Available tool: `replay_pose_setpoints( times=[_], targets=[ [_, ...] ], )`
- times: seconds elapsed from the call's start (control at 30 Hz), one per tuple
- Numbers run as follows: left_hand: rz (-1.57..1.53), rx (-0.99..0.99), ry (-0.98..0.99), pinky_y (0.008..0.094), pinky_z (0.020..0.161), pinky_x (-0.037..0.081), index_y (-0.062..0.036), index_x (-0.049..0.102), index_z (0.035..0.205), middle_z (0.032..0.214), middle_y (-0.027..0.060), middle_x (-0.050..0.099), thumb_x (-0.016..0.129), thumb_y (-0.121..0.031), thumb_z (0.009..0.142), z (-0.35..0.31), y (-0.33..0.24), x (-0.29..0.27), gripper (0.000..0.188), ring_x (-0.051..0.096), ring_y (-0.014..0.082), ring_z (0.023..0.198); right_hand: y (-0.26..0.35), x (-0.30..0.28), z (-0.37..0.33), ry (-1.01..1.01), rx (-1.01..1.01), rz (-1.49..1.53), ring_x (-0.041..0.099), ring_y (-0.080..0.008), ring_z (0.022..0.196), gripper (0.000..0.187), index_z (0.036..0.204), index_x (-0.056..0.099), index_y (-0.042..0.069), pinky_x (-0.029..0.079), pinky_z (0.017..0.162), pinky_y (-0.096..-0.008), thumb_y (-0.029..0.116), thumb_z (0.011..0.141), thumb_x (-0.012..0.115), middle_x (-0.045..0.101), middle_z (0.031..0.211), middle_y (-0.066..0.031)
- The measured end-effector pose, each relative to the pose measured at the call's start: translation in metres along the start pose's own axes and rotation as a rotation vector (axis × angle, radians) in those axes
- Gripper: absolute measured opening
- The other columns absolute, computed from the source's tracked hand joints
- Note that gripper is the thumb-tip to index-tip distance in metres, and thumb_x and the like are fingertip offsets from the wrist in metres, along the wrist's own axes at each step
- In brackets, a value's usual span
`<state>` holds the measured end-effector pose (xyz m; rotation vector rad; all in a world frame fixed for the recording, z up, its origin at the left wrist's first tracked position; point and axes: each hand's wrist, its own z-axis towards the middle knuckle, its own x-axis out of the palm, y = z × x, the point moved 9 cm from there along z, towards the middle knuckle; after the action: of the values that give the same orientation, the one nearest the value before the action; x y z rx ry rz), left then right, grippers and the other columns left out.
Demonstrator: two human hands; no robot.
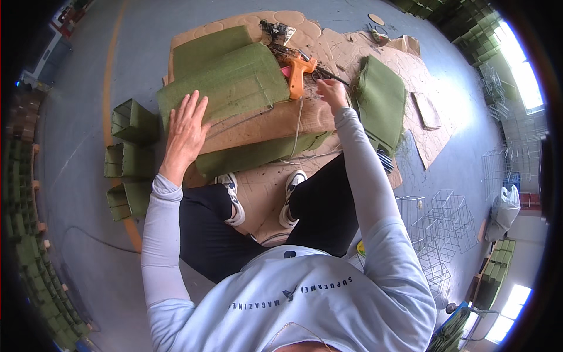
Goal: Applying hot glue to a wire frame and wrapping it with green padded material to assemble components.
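Note:
A green fabric sheet [226, 76] lies across the tan padded cardboard in front of me, with a thin metal wire frame [240, 119] along its near edge. My left hand [186, 126] rests flat on the sheet's left end, fingers stretched out. Right of the sheet stands an orange glue gun [300, 79] with a pale cord. My right hand [332, 94] is just right of it, beside black-handled scissors [319, 73]. Its fingers are loosely bent and apart, and I see nothing held in them.
Folded green fabric [381, 102] lies to the right on cardboard. Green fabric boxes [134, 121] stand at the left. Wire frames [443, 226] are on the floor at the lower right. Dark glue-like residue [275, 32] lies behind the glue gun. Stacked green goods [29, 252] line the left.

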<state>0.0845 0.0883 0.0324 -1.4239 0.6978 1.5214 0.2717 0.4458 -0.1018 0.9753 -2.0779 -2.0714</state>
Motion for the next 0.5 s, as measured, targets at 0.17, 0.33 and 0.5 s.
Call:
replay_pose_setpoints(
  times=[0.17, 0.33, 0.5],
  targets=[
    [-0.078, -0.052, 0.013, 0.0558, 0.108, 0.022, -0.0072, 0.041, 0.135, 0.147, 0.0116, 0.026, 0.051, -0.025, 0.091, -0.005, -0.002, 0.005, 0.049, 0.024, 0.0293, 0.137, 0.008, 0.032, 0.004, -0.036, -0.025, -0.392, 0.066, -0.0303, 0.085, 0.059, 0.082, 0.070, 0.000, 0.051, 0.079, -0.0383, 0.057, 0.069, 0.067, 0.068, 0.086, -0.0205],
    [-0.235, -0.105, -0.032, 0.0546, 0.107, 0.023, -0.0039, 0.047, 0.130, 0.142, 0.0149, 0.036, 0.043, -0.034, 0.095, 0.000, -0.006, -0.006, 0.047, 0.029, 0.0308, 0.134, 0.024, 0.058, 0.008, -0.259, -0.077, -0.749, 0.060, -0.0287, 0.102, 0.074, 0.103, 0.060, -0.002, 0.046, 0.090, -0.0378, 0.055, 0.058, 0.073, 0.063, 0.104, -0.0193],
    [-0.319, -0.110, -0.066, 0.0426, 0.107, 0.026, 0.0003, 0.050, 0.127, 0.138, 0.0173, 0.042, 0.038, -0.037, 0.097, 0.005, 0.007, -0.011, 0.049, 0.034, 0.0313, 0.131, 0.014, 0.051, 0.028, 0.034, 0.045, -0.117, 0.063, -0.0232, 0.067, 0.034, 0.077, 0.064, 0.000, 0.050, 0.058, -0.0304, 0.031, 0.067, 0.074, 0.064, 0.072, -0.0103]
  ],
)
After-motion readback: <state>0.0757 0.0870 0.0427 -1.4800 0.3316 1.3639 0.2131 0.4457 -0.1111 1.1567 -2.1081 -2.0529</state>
